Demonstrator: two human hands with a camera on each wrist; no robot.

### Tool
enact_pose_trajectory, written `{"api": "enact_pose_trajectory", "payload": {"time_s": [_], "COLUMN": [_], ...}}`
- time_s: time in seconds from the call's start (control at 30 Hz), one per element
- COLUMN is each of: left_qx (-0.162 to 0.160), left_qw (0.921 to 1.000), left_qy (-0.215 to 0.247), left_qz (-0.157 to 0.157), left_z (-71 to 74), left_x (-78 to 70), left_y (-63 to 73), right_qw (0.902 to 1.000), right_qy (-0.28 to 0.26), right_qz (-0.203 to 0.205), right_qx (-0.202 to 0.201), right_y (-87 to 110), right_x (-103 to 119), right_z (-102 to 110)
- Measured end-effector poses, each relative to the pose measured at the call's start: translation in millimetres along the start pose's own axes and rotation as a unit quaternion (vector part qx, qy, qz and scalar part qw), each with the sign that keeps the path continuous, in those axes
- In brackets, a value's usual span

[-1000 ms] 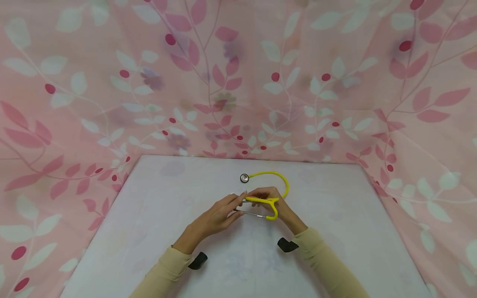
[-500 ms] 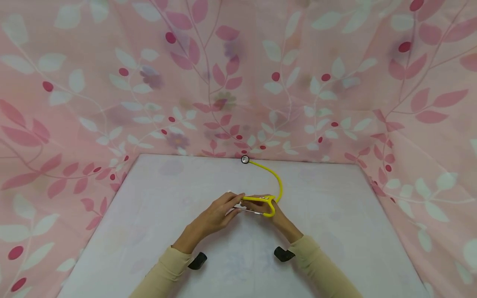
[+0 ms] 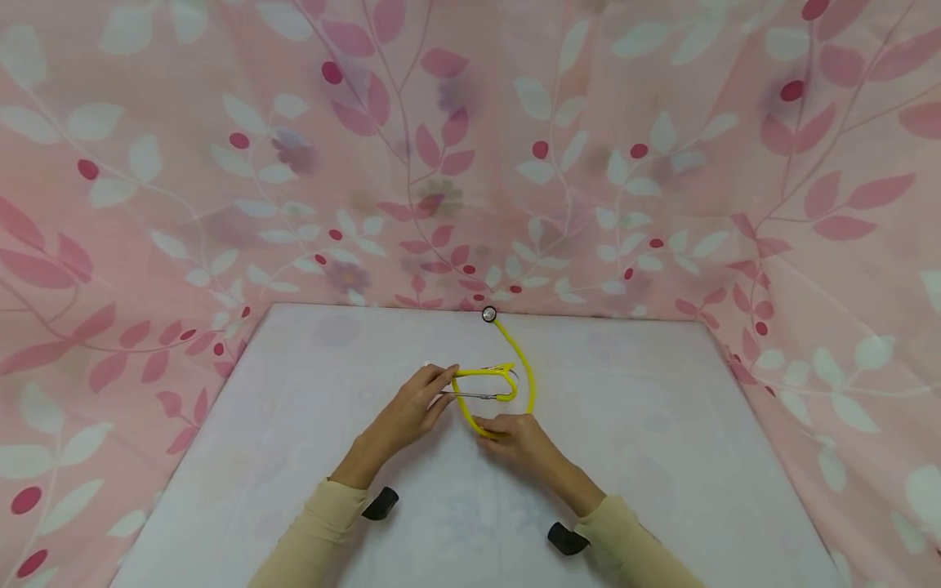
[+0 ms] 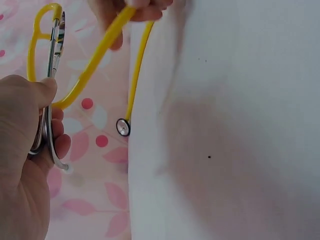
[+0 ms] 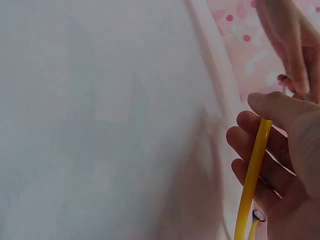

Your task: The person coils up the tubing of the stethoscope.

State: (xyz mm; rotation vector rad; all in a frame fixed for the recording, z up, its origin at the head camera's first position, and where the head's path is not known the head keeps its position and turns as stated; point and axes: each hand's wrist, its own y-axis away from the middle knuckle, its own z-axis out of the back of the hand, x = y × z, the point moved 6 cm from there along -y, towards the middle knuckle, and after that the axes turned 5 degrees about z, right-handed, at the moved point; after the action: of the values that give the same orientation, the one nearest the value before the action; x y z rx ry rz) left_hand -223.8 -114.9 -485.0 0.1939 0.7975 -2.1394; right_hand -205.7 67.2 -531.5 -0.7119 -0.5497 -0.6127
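Observation:
A stethoscope with yellow tubing (image 3: 524,359) is held between both hands above the table. My left hand (image 3: 404,416) grips its metal ear tubes (image 4: 51,65) and a bend of the tubing, thumb on top. Past the fingers the yellow Y-shaped yoke (image 4: 42,36) points away to the right in the head view. My right hand (image 3: 525,445) holds the tubing lower down, nearer the body. In the right wrist view the tubing (image 5: 254,175) crosses the palm under the thumb. The round chest piece (image 3: 489,314) is at the table's far edge.
A white-covered table (image 3: 662,457) lies beneath the hands. Pink leaf-patterned cloth (image 3: 470,163) stands behind it and along both sides. A black object (image 3: 381,504) sits by the left sleeve, and another black object (image 3: 568,539) by the right sleeve.
The right hand has moved from beside the left hand toward the body, drawing tubing into a loop. The left hand has shifted slightly left and away. The chest piece has moved to the far edge.

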Motion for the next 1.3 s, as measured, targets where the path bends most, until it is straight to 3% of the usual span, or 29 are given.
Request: {"api": "enact_pose_trajectory", "payload": {"time_s": [0.13,0.33,0.47,0.67,0.87,1.1,1.3], "left_qx": [-0.009,-0.015,-0.009,0.015,0.04,0.056,0.064], "left_qw": [0.9999,0.9995,0.9995,0.9987,0.9977,0.9981,0.998], "left_qy": [-0.002,-0.015,-0.024,-0.045,-0.043,-0.02,-0.006], "left_qz": [0.005,0.021,0.019,0.02,0.034,0.017,0.0], "left_z": [-3.3,-6.3,-7.2,-10.7,-13.5,-15.7,-13.0], "left_x": [3.4,9.5,9.8,6.9,3.6,-6.6,-17.6], "left_y": [1.3,2.8,3.6,4.8,8.0,13.7,14.9], "right_qw": [0.9995,0.9984,0.996,0.9767,0.9589,0.9665,0.9791], "right_qy": [0.021,0.029,0.074,0.21,0.274,0.243,0.194], "right_qz": [0.022,-0.01,-0.004,0.034,0.073,0.082,0.054], "right_qx": [0.002,0.048,0.049,0.028,0.019,0.002,0.032], "right_y": [3.6,7.5,6.4,-4.5,-23.7,-53.1,-74.7], "right_x": [13.8,30.3,46.9,70.4,83.2,78.5,56.9], "right_z": [3.8,8.7,19.5,37.5,52.1,77.4,89.5]}}
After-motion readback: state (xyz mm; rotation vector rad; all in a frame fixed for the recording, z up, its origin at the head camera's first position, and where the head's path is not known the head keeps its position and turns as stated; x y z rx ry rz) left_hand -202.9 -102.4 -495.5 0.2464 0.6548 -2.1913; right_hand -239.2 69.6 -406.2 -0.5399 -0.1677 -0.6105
